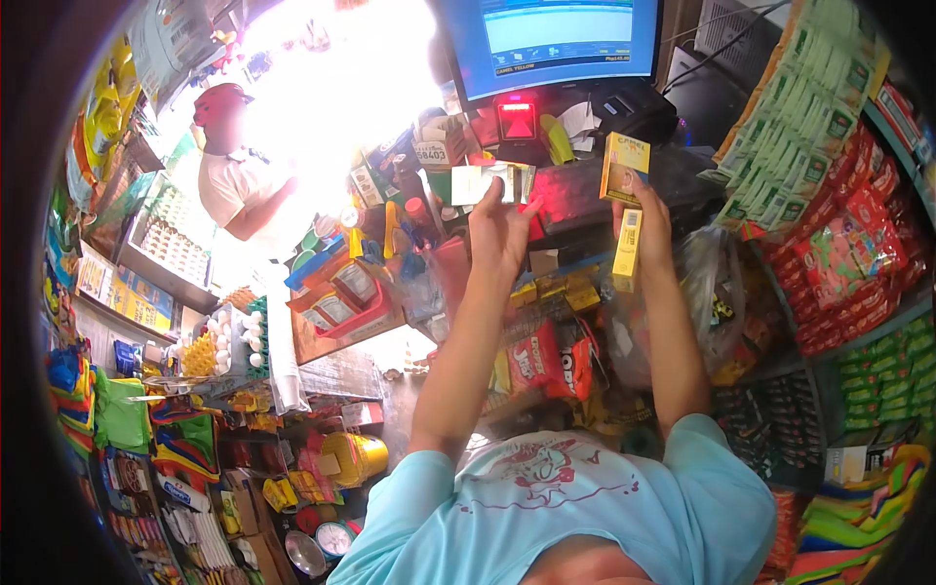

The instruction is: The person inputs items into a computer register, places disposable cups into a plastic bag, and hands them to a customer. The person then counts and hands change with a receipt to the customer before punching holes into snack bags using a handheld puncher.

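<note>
My left hand (499, 229) is closed on a whitish pack (473, 183), with the thumb across its face. Glare washes out the print on it. This pack is just in front of a barcode scanner (517, 117) that glows red. My right hand (643, 216) grips two yellow cigarette packs. The upper cigarette pack (629, 156) reads CAMEL and stands above the fingers. Below it, the lower cigarette pack (626, 253) shows a narrow side with a barcode, against the palm side.
A monitor (561, 44) stands behind the scanner. Snack bags (536, 359) and a plastic bag (673, 312) lie below my arms. Green sachet strips (799, 117) hang at right. Egg trays (229, 341) and a person in a red cap (239, 185) are at left.
</note>
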`<state>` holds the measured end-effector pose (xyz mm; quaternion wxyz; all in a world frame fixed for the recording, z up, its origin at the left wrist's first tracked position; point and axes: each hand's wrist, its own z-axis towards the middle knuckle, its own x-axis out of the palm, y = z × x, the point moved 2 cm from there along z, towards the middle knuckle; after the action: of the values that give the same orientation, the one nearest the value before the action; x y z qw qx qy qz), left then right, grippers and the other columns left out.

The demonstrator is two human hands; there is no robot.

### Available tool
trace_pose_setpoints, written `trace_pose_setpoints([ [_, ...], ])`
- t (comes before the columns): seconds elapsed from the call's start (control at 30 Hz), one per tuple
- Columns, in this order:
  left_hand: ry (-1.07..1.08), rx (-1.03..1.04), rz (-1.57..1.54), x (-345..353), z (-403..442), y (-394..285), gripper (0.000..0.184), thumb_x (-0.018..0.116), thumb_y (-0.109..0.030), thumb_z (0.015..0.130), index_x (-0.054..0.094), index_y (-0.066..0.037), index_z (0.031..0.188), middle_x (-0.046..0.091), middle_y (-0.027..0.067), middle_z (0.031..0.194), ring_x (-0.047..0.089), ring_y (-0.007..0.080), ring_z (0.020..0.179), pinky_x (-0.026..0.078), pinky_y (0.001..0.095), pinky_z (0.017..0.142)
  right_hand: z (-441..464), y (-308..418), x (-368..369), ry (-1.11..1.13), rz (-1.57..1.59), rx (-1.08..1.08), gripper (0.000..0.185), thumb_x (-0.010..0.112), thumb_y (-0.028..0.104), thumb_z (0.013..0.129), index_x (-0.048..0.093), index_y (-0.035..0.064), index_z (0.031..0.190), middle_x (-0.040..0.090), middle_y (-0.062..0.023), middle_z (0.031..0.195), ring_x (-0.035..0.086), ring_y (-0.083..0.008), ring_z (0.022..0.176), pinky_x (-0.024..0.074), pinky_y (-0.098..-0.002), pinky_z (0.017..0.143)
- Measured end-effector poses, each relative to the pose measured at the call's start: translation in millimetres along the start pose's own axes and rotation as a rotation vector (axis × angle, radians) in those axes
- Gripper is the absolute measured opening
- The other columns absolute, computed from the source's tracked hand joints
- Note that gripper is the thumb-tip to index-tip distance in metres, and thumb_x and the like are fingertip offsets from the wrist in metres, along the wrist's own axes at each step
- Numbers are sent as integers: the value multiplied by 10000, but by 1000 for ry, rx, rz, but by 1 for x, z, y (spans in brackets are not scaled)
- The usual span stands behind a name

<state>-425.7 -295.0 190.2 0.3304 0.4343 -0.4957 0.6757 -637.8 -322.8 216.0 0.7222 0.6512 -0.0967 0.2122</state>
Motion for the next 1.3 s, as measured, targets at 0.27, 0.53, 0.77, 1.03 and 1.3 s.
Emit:
trace_pose_setpoints([
  [0.27, -263, 184, 303, -8, -1, 0, 355, 692, -134, 855, 528, -105, 1168, 629, 37, 1027, 643, 164, 894, 549, 362, 766, -4, -28, -19, -49, 27, 80, 296, 592, 380, 953, 638, 92, 1007, 617, 3, 748, 571, -65, 585, 448, -207, 521],
  [0.53, -96, 67, 408, -16, -109, -34, 487, 670, -103, 746, 523, -125, 1209, 587, 22, 1016, 620, 178, 945, 551, 387, 776, -46, -42, -8, 201, -96, 53, 242, 653, 312, 931, 619, 82, 997, 573, 3, 740, 535, -41, 672, 403, -219, 576],
  [0.77, -236, -210, 424, -51, -215, -52, 623, 647, -114, 630, 567, -52, 1244, 645, 97, 1105, 627, 258, 1054, 526, 400, 890, -115, -81, 20, 702, -648, 77, 347, 693, 342, 912, 598, 10, 939, 592, -62, 711, 531, -88, 684, 447, -317, 611],
  [1.03, -486, 18, 134, -88, -271, -87, 569, 608, -132, 674, 576, -87, 1240, 642, 122, 1178, 628, 323, 1093, 510, 481, 971, -161, -129, 87, 928, -633, 229, 439, 592, 474, 968, 630, 37, 983, 632, -162, 753, 613, -249, 662, 453, -370, 617],
  [1.3, -516, 106, 99, -137, -324, -192, 569, 597, -114, 684, 584, -57, 1250, 642, 106, 1178, 650, 268, 1049, 531, 418, 940, -216, -208, 83, 1287, -273, 719, 322, 551, 313, 977, 629, 73, 1176, 590, -22, 1176, 530, -122, 1097, 414, -293, 960],
])
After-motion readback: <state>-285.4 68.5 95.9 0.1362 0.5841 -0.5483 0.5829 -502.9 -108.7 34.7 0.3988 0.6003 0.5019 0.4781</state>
